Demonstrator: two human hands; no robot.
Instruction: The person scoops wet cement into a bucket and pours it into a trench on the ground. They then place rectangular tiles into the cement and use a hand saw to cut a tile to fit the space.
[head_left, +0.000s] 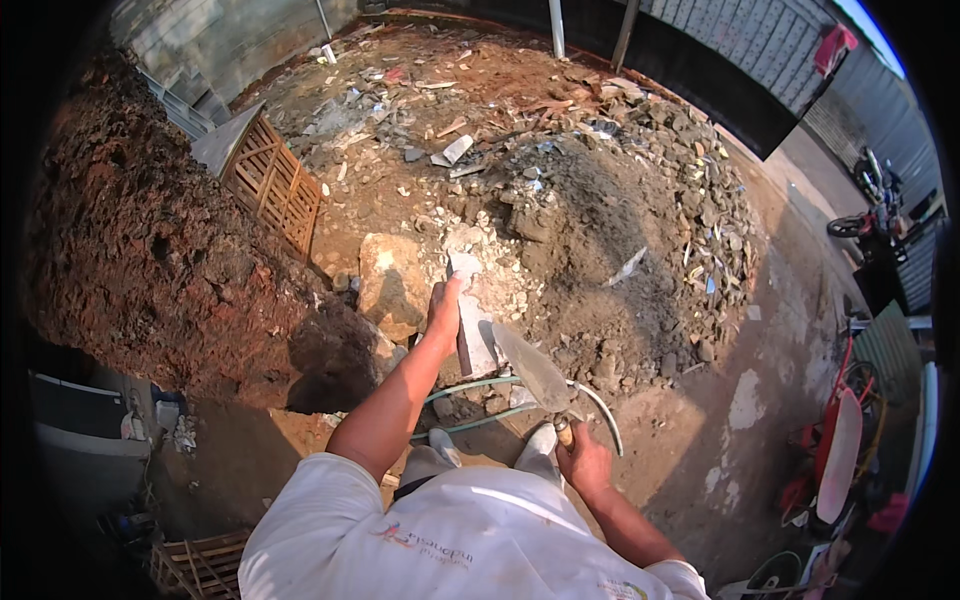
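My left hand (445,308) is closed round the edge of a long, flat grey block (478,335), which tilts upright over the rubble. The block's upper end is chipped and pale. In my right hand (585,458) is the wooden handle of a trowel (535,372). Its broad metal blade points away from me, up and to the left, with the tip near the block's right edge; whether the two touch I cannot tell. A green hose (598,397) curves on the ground beneath the trowel and the block, in front of my feet.
A mound of soil and rubble (600,210) spreads ahead. At left rises a rough reddish-brown mass (150,230) beside a wooden crate (270,185). A large tan stone (392,282) lies near my left hand. At right are a red wheelbarrow (838,455) and a parked motorcycle (880,215).
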